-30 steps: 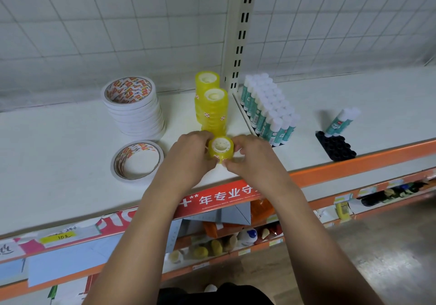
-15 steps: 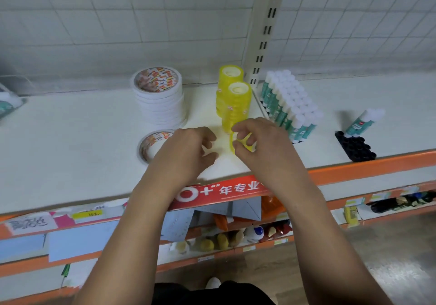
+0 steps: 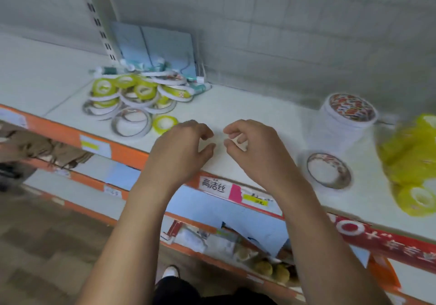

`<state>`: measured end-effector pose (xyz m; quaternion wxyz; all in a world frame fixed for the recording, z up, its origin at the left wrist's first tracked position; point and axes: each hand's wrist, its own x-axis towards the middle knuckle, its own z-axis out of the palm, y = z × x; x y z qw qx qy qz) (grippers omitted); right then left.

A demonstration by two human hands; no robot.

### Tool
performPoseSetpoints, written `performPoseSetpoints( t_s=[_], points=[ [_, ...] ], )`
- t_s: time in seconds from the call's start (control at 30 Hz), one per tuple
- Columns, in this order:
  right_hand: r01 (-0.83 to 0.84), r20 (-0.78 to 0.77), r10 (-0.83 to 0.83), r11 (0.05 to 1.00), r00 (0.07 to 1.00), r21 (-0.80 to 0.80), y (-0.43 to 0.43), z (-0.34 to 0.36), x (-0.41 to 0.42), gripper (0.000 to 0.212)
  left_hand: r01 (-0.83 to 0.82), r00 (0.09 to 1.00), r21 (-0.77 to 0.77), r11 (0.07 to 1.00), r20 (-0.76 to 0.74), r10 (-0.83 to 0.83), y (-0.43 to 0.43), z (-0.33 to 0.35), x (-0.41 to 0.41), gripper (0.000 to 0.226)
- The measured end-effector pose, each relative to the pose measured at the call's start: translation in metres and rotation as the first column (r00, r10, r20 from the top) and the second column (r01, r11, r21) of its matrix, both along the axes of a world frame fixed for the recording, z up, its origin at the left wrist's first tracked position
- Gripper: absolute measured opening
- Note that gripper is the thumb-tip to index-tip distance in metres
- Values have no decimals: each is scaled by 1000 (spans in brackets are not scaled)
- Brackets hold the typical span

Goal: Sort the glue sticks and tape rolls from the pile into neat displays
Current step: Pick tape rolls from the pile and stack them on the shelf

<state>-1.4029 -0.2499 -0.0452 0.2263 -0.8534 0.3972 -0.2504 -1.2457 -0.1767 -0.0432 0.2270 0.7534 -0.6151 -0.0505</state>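
Note:
A mixed pile [image 3: 139, 92] of yellow tape rolls, white double-sided tape rolls and glue sticks lies at the left of the white shelf [image 3: 247, 106]. One small yellow roll [image 3: 165, 123] sits at the pile's near edge. My left hand [image 3: 181, 146] and my right hand [image 3: 252, 146] hover side by side over the shelf's middle, fingers loosely curled, holding nothing. At the right stand a stack of white tape rolls [image 3: 349, 118], a single white roll [image 3: 329, 173] lying flat, and blurred yellow tape stacks [image 3: 410, 158].
Blue flat packs [image 3: 162, 47] lean against the tiled wall behind the pile. The shelf's orange front rail [image 3: 127, 156] carries price labels. Lower shelves hold assorted goods. A slotted upright post [image 3: 99, 19] rises at the back left.
My view has swung left from the sorted stacks toward the pile. My right hand has let go of the small yellow roll, and both hands now hover with nothing in them.

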Motion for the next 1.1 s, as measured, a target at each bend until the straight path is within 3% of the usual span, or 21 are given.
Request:
performPoseSetpoints(
  t_s=[0.23,0.47,0.63,0.83,1.1],
  points=[
    [-34,-21,35,999,999,38,6,-10,116,18,-55,997,28,998,53,54,17,-3,111,27],
    [37,-53,-33,996,998,84,8,-21,170,19,-10,997,28,1000,71,8,14,-10,176,32],
    [57,-49,-53,994,997,94,8,-22,187,18,-4,997,27,1000,77,2,4,-14,194,38],
    [91,-66,-86,993,994,78,-2,-20,193,19,-58,994,192,980,106,38,-3,-26,191,86],
    [119,-54,-118,993,992,8,-18,-9,197,18,-24,991,185,982,136,-2,-6,-18,192,75]
  ],
)
